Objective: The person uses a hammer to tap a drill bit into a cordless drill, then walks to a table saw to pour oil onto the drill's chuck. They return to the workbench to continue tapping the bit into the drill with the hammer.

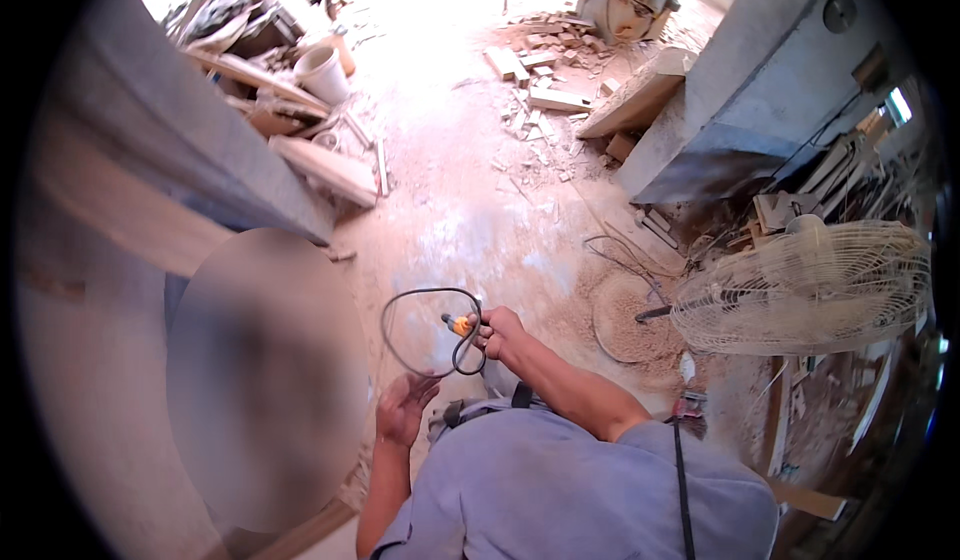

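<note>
A thin black cable (384, 326) hangs in loops in front of my body. My right hand (500, 333) is closed around part of it, beside an orange-yellow fitting (461, 326) with a dark tip that looks like a plug. The fitting sticks out to the left of the fingers. Lower and to the left, my left hand (402, 409) has its fingers stretched out. Its fingertips are at the bottom of the large loop; whether they touch the cable I cannot tell.
A pedestal fan (800, 285) with a wire cage stands at the right, sawdust (625, 315) around its base. Cut wood blocks (560, 98) lie ahead by a pillar (735, 70). Boards (325, 168) and a white bucket (322, 75) are at the left. A blurred oval covers the lower left.
</note>
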Demonstrator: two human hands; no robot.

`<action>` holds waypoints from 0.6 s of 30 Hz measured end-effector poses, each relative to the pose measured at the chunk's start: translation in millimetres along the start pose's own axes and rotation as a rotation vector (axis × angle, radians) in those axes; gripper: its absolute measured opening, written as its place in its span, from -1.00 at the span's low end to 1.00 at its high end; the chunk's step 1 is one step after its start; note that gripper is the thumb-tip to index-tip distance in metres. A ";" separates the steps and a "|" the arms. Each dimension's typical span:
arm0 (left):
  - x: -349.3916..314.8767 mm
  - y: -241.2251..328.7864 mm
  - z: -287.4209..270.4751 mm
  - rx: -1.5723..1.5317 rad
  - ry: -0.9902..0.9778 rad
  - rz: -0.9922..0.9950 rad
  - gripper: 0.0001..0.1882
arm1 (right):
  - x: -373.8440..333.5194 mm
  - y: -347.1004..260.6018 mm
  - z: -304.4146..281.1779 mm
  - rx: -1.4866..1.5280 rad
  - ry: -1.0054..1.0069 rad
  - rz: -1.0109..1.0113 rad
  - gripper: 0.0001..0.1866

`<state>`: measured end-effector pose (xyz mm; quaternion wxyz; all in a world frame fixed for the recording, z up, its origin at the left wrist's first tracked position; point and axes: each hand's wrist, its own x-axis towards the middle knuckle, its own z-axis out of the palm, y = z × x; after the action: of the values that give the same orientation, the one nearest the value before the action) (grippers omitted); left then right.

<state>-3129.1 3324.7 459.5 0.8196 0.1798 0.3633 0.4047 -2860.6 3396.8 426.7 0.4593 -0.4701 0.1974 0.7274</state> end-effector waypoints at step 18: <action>180.5 87.4 -232.7 0.402 0.869 -0.296 -0.65 | 151.1 -411.4 -0.6 0.388 0.344 -0.471 -0.72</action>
<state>-3274.5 3521.3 273.6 0.5904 0.0955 0.7635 0.2438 -2529.7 3675.1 355.2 0.6552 -0.5224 0.2926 0.4606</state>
